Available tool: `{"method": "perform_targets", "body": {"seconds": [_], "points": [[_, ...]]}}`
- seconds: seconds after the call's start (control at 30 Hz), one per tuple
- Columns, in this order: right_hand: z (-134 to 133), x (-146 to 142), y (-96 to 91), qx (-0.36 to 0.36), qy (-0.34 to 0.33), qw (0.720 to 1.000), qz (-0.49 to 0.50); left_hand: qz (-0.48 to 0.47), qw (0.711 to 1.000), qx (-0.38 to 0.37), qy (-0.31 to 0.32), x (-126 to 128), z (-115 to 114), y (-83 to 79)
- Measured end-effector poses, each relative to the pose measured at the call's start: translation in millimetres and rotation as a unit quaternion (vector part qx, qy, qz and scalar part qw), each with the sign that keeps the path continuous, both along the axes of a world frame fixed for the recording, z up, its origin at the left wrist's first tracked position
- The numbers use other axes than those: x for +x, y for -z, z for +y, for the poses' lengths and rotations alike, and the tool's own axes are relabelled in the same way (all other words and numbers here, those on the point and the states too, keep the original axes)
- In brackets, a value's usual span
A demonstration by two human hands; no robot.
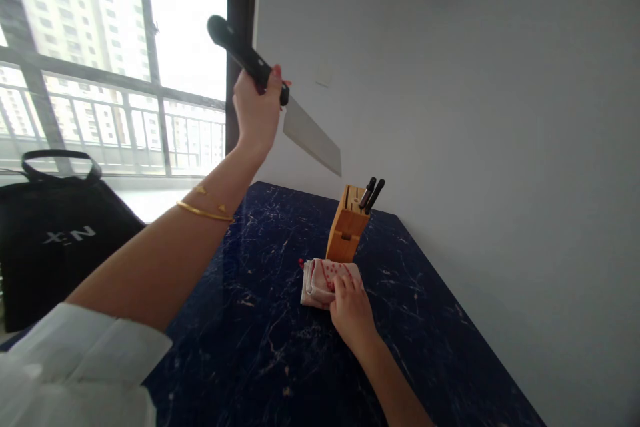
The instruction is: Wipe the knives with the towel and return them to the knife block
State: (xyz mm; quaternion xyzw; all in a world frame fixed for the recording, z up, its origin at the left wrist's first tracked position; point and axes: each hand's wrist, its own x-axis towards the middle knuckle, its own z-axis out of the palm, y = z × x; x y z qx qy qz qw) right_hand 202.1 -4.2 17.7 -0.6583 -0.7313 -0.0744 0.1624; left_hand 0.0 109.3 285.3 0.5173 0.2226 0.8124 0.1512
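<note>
The hands are busy: the left hand [257, 110] grips a big knife [280, 97] high at upper middle, the right hand [350, 307] presses flat on a cloth [320, 280] on the bench [260, 320], and the knife could slip and fall.

Knife [300, 121]: matt steel blade; wooden block [346, 227]; cloth [320, 282]; glossy marbled table [280, 347].

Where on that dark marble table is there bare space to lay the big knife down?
Bare table lies left of the folded cloth, and right of the knife block toward the wall. It is crowded where the right hand rests on the cloth against the block.
</note>
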Motion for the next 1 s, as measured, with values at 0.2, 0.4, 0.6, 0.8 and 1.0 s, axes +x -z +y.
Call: {"method": "perform_targets", "body": {"seconds": [0.2, 0.4, 0.6, 0.8, 1.0], "points": [[-1.5, 1.1, -5.2, -0.014, 0.004, 1.0, -0.011, -0.097, 0.995, -0.022, 0.025, -48.4, -39.9, 79.8], [-1.2, 1.1, -2.9, -0.011, -0.019, 1.0, -0.003, -0.157, 0.958, -0.194, 0.14, -60.7, -63.3, 146.7], [3.2, 3.3, 0.3, -0.008, 0.014, 1.0, -0.021, -0.102, 0.924, -0.31, 0.201, -53.5, -71.0, 195.0], [6.5, 35.4, -6.1, -0.04, 0.118, 0.992, -0.036, -0.098, 0.923, -0.326, 0.178, -39.7, -69.1, 230.8], [3.9, 64.6, -15.5, -0.096, 0.18, 0.979, -0.032, -0.095, 0.912, -0.348, 0.195, -22.9, -63.0, 253.4]]}}
